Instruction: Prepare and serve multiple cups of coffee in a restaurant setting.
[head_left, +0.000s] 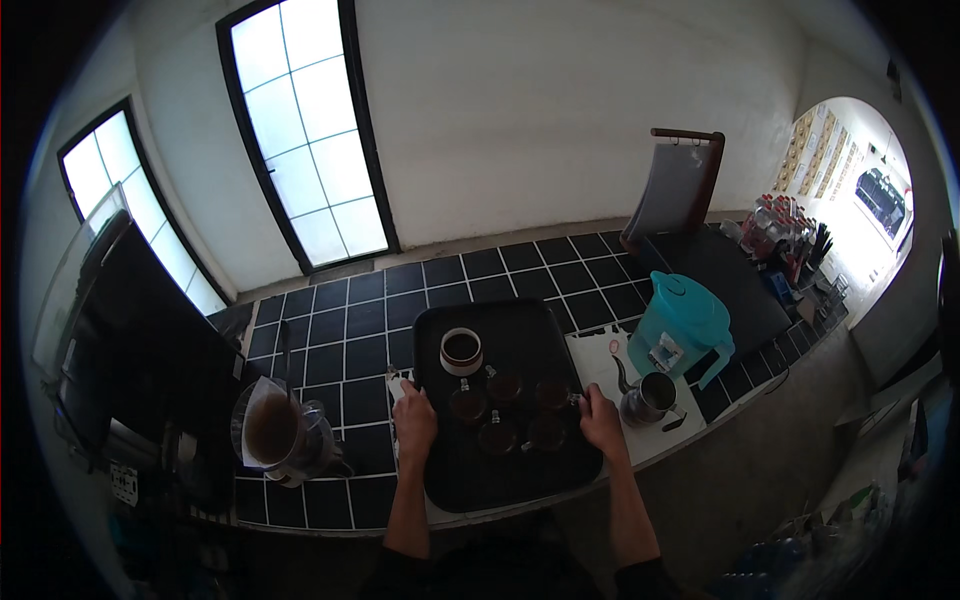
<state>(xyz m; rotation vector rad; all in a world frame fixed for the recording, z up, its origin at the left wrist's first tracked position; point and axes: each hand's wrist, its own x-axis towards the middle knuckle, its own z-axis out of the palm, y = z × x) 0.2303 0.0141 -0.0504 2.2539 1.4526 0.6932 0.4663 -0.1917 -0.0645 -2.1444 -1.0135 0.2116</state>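
A black serving tray (487, 484) rests at the counter's front edge. My left hand (415, 420) grips its left rim, and my right hand (602, 426) has hold of the right rim. At the tray's back left stands a white cup (460, 367) with dark liquid inside. Several small clear glass cups (497, 436) with dark brown contents are grouped near the tray's middle, their handles pointing various ways. One cup's handle comes very close to my right fingers; I cannot tell whether they touch. The fingers under the rim are hidden.
Left on the tiled counter (367, 281) is a pour-over dripper with a paper filter (270, 429) over a glass server (319, 442). To the right stand a steel gooseneck kettle (649, 401), a turquoise pitcher (679, 330), a flip-chart stand (675, 184) and several red-capped bottles (776, 225).
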